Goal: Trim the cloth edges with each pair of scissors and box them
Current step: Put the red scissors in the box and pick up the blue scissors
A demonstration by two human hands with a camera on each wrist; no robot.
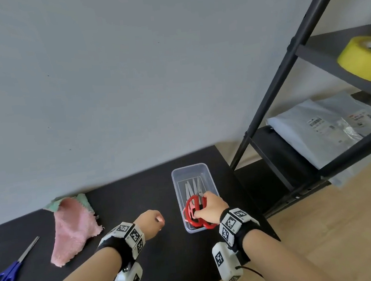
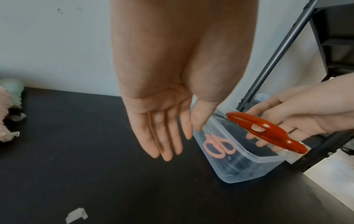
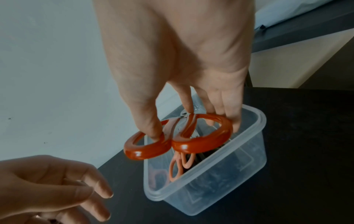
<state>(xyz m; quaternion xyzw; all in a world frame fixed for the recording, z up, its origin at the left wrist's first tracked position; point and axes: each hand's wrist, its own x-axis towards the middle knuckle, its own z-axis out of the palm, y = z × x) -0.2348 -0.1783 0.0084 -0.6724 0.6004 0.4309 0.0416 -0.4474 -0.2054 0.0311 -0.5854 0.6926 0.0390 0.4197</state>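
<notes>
A clear plastic box (image 1: pixel 189 167) stands on the black table, right of centre. My right hand (image 1: pixel 202 206) grips the red-handled scissors (image 1: pixel 196 213) by their loops, blades pointing down into the box. In the right wrist view my thumb and fingers hold the two red loops (image 3: pixel 178 141) just above the box rim (image 3: pixel 210 163). Salmon-handled scissors (image 3: pixel 180 166) lie inside the box. My left hand (image 1: pixel 159 221) hovers empty left of the box, fingers relaxed (image 2: pixel 168 145). Blue-handled scissors (image 1: pixel 10 272) lie at the table's far left.
A pink cloth (image 1: pixel 73 228) lies over a green one (image 1: pixel 82 201) near the wall. A small cloth scrap (image 2: pixel 76 215) sits on the table. A black metal rack (image 1: pixel 285 64) stands to the right, holding a yellow tape roll (image 1: pixel 361 57) and grey mailers (image 1: pixel 327 128).
</notes>
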